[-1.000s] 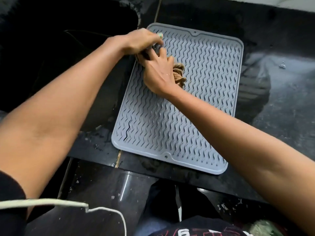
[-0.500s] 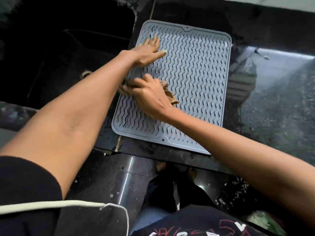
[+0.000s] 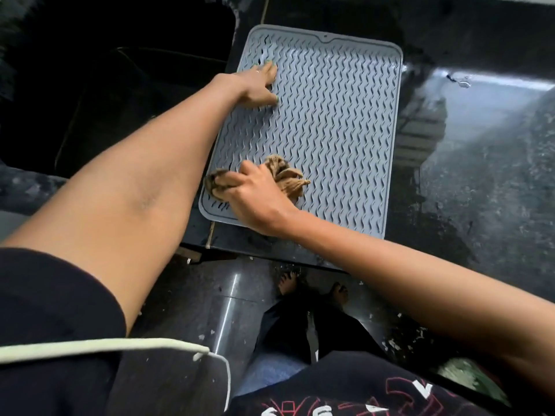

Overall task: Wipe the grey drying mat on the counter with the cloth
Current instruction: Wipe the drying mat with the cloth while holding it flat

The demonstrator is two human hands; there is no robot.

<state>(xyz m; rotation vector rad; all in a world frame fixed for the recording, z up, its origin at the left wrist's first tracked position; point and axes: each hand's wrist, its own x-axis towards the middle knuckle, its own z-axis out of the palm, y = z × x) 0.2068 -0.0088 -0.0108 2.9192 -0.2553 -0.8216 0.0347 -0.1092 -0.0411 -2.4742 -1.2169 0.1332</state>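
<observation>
The grey drying mat (image 3: 330,130) lies flat on the dark bench (image 3: 480,190), its long axis running away from the person. The right hand (image 3: 255,199) bunches the tan cloth (image 3: 285,178) under curled fingers at the mat's near-left corner, so most unwiped ribbing stretches ahead and right of them. The left hand (image 3: 259,85), fingers spread flat and holding nothing, seems to pin the far-left corner.
</observation>
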